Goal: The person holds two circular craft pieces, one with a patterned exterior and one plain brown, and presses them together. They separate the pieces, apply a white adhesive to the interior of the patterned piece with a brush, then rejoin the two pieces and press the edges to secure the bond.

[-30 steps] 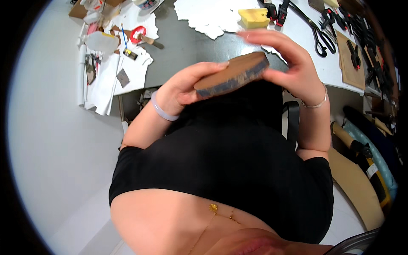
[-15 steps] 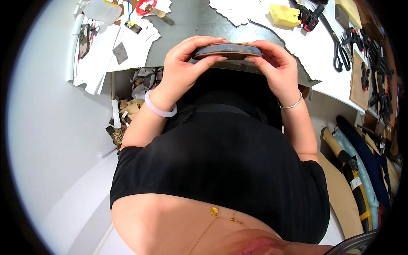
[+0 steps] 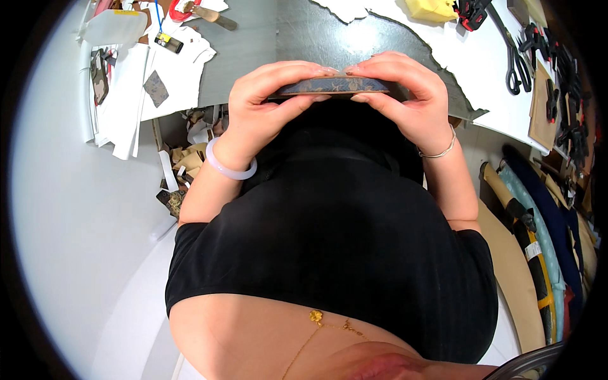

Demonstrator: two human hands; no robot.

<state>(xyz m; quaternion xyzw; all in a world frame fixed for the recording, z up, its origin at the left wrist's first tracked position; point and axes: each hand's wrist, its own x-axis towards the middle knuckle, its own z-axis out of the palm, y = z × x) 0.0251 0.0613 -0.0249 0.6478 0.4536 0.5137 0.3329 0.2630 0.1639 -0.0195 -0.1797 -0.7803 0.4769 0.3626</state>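
Note:
A slim dark blue-grey piece with a mottled pattern and thin brown edges [image 3: 335,85] is held up level near the table's front edge. My left hand [image 3: 263,95] pinches its left end, fingers on top and thumb below. At the right end my right hand [image 3: 415,92] grips it the same way, and the fingertips of both hands nearly meet above its middle. Only a narrow side of the piece shows. Its ends are covered by my hands, so its full shape cannot be made out.
The grey tabletop [image 3: 247,54] carries torn white sheets. Left lie a wooden-handled tool [image 3: 212,16], a lighter [image 3: 168,43] and a small patterned scrap [image 3: 156,88]. Right are black scissors [image 3: 513,63], a yellow block [image 3: 430,9] and several black clamps. Scraps [image 3: 190,158] fill the space below; fabric rolls [image 3: 535,221] stand right.
Both hands have turned the piece, so its patterned side shows more and the brown underside less. It looks straighter and sits slightly lower in view. Both hands keep their hold.

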